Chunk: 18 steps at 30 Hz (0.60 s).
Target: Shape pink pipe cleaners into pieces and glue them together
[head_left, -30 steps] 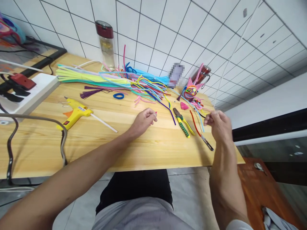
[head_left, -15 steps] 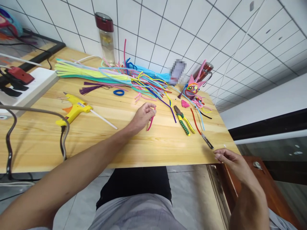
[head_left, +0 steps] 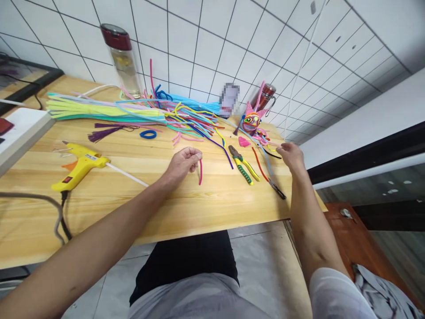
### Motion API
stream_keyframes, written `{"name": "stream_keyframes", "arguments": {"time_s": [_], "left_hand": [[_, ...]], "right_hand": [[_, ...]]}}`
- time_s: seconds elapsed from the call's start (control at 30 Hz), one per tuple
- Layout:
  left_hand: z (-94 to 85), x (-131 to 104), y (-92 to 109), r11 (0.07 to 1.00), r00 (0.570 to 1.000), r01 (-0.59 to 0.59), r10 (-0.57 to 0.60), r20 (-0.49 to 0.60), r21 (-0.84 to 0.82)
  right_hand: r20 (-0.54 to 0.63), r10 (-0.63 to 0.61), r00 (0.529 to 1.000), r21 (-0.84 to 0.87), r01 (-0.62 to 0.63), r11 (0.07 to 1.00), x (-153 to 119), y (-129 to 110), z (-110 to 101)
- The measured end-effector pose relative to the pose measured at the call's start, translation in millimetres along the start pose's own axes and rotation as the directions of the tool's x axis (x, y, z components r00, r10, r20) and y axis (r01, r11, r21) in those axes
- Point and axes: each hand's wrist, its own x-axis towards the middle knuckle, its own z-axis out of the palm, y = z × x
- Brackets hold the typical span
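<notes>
A short pink fuzzy stem [head_left: 201, 172] hangs down from the fingers of my left hand [head_left: 184, 165], pinched between thumb and forefinger over the middle of the table. My right hand [head_left: 291, 155] is at the table's right side, beside the end of a black fuzzy stem [head_left: 269, 153]; its fingers are drawn together, and what they hold, if anything, is too small to tell. Between my hands lie green-and-yellow pliers [head_left: 244, 166], a red stem [head_left: 259, 163] and a small black cutter [head_left: 277, 189]. The pink figure [head_left: 251, 120] with a colourful face stands behind them.
On the left lie a yellow glue gun [head_left: 79, 165] and a white power strip [head_left: 25, 133]. Bundles of coloured stems [head_left: 109, 110] stretch along the back, near a clear bottle [head_left: 124, 66] and a red flask [head_left: 266, 95]. A blue ring [head_left: 148, 134] lies in front.
My right hand has moved from the table's front right edge forward to beside the black stem. My left hand still holds the pink stem, which now hangs more upright. The view has shifted right.
</notes>
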Motion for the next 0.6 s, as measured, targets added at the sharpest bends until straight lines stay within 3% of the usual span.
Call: {"name": "stream_keyframes", "arguments": {"time_s": [0.07,0.17,0.27,0.4,0.5,0.6], "left_hand": [[-0.5,0.7,-0.2,1.000,1.000,0.005,-0.005,-0.005,-0.025],[-0.4,0.7,-1.0,0.998,1.000,0.002,-0.003,-0.005,-0.061],[0.6,-0.7,-1.8,0.997,0.999,-0.032,0.030,-0.026,-0.074],[2.3,-2.5,-2.5,0.990,0.991,-0.115,0.109,-0.077,-0.081],[2.6,-2.1,-2.0,0.980,0.982,-0.165,0.154,-0.107,-0.107],[1.7,0.2,-0.7,0.975,0.980,-0.180,0.166,-0.110,-0.130]], "right_hand": [[-0.026,0.021,0.999,0.013,-0.021,1.000,-6.5,-14.4,6.2],[0.059,-0.123,0.991,0.257,0.104,0.961,-41.8,-53.2,20.1],[0.218,-0.368,0.904,0.468,0.234,0.852,-91.6,-108.1,40.1],[0.407,-0.480,0.777,0.562,0.201,0.802,-142.3,-170.4,64.7],[0.461,-0.517,0.721,0.594,0.181,0.784,-156.7,-188.8,76.7],[0.456,-0.539,0.708,0.632,0.169,0.756,-157.8,-189.5,85.2]]}}
